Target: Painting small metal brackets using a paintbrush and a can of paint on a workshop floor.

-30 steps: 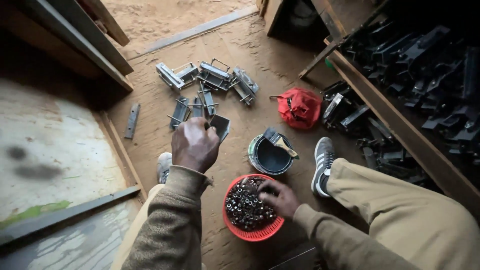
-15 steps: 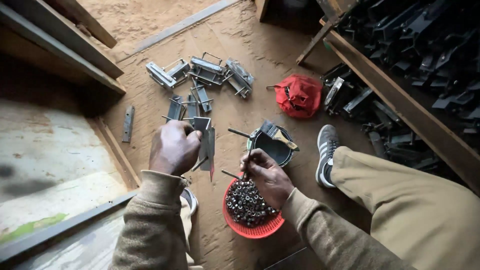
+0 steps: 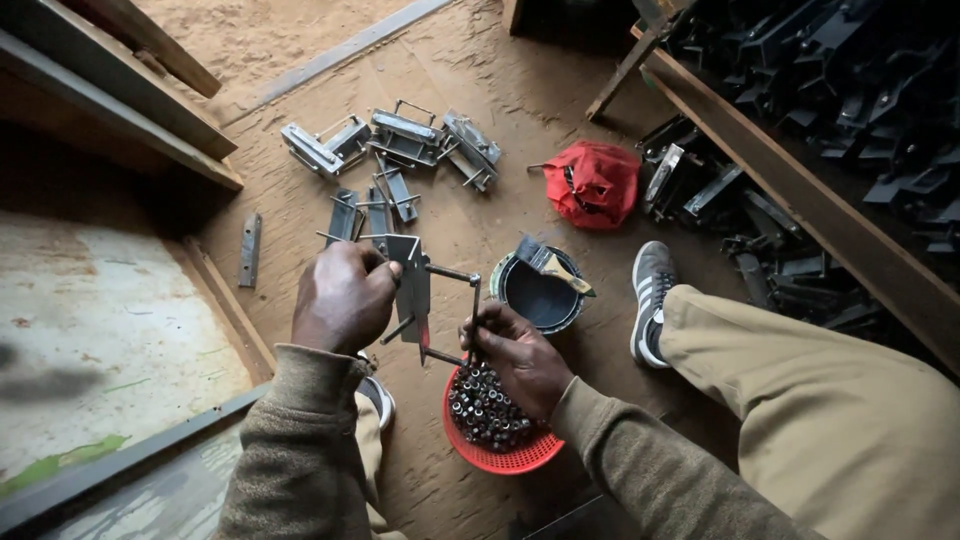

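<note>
head view: the left hand (image 3: 345,298) holds a grey metal bracket (image 3: 411,290) upright above the sandy floor (image 3: 480,200), fingers closed round its left edge, with thin rods sticking out of the plate on both sides. a second ago this hand was lower and farther from the body, with the bracket only just gripped; now it is raised and turned to face the right hand.

the right hand (image 3: 515,355) has come up out of the red basket (image 3: 500,455) of nuts (image 3: 480,405), where it was digging a second ago. it now pinches the end of a bent rod (image 3: 473,300) beside the bracket, fingertips tight together; whether a nut sits between them is too small to tell. the move from basket to rod looks like the picking part is over and the fitting part is on.

near them stand a black tin (image 3: 540,295) with a brush (image 3: 550,262) laid across it, a red cloth (image 3: 592,182), and a heap of finished brackets (image 3: 400,145) farther out. a lone flat strip (image 3: 249,250) lies to the left. the person's shoe (image 3: 652,295) rests just beside the tin.
</note>
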